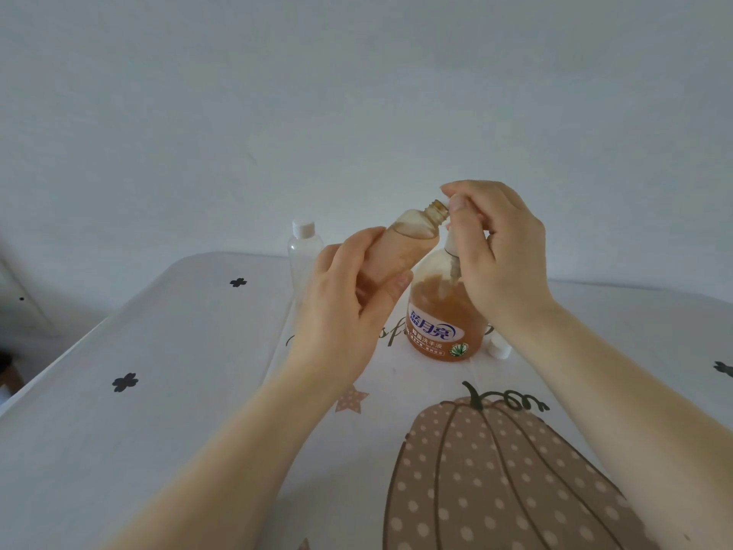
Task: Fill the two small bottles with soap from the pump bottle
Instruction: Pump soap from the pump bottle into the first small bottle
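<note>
- Left hand grips one small bottle, uncapped and tilted so its mouth meets the pump spout.
- Right hand curls over the pump bottle head, likely pressing soap out.
- Second small bottle stands capped behind; one loose cap lies on the table.

We record: pump bottle, translucent glossy plastic with a smooth printed label; small bottle held tilted, clear plastic smeared amber inside, ribbed threaded neck; second small bottle, clear smooth plastic with a matt white cap; worktop under matt printed cloth.
</note>
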